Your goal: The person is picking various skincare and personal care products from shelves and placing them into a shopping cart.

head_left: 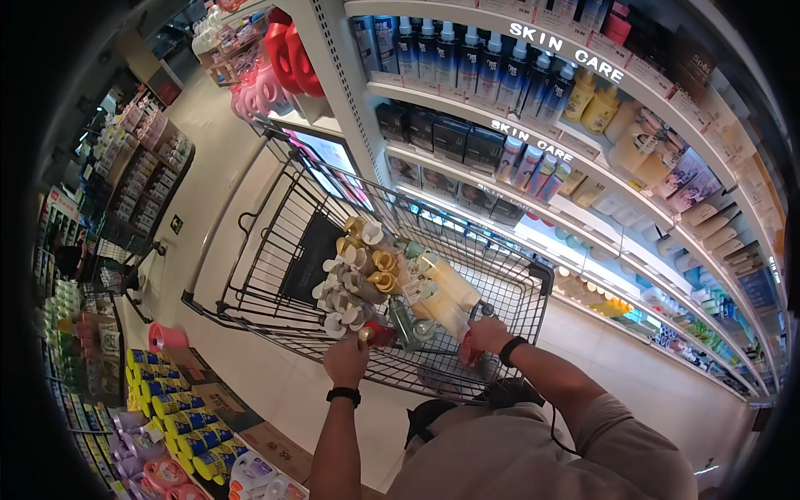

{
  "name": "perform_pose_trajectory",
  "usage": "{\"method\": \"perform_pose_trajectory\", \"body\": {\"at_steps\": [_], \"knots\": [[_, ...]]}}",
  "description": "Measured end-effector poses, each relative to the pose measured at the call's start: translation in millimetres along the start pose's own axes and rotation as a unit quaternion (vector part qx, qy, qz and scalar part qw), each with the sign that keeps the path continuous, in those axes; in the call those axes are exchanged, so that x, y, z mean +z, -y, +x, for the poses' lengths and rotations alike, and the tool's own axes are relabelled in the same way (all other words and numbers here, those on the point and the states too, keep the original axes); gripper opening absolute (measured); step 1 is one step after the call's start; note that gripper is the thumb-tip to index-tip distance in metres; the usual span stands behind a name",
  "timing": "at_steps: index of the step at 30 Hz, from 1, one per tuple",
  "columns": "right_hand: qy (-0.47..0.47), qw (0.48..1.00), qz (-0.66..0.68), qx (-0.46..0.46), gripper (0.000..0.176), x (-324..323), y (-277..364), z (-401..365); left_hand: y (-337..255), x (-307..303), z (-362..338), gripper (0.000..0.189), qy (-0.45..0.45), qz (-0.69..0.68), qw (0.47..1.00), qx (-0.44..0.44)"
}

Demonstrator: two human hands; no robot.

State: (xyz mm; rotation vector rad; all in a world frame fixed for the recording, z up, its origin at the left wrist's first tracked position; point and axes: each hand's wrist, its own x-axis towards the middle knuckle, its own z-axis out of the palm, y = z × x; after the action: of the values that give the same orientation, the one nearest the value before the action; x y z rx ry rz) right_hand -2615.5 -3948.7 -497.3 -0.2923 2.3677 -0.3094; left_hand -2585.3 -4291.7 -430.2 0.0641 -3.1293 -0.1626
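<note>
My left hand [346, 360] is closed at the near side of the shopping cart [540, 287], its fingers at the gold cap of a red bottle [383, 335]. Over the same side, my right hand [490, 335] is closed around a reddish, see-through bottle [469, 350], partly hidden by the fingers; a dark top shows above it. Between the hands lie a green bottle [402, 323] and pale yellow bottles [450, 282]. Several bottles with white and gold pump tops [383, 271] crowd the cart's left part.
Lit skin care shelves [467, 96] packed with bottles and boxes rise on the far side and right. At lower left are yellow-and-blue containers [196, 433], detergent bottles [254, 475] and a pink bucket [168, 337]. Another display shelf [154, 175] stands across the aisle.
</note>
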Motion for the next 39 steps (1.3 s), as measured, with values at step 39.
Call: {"method": "perform_pose_trajectory", "body": {"at_steps": [39], "knots": [[0.025, 0.945, 0.323, -0.032, 0.054, 11.0, -77.6, 58.9, -1.1, -4.6, -2.6, 0.020, 0.031, 0.002, 0.999, -0.031]]}}
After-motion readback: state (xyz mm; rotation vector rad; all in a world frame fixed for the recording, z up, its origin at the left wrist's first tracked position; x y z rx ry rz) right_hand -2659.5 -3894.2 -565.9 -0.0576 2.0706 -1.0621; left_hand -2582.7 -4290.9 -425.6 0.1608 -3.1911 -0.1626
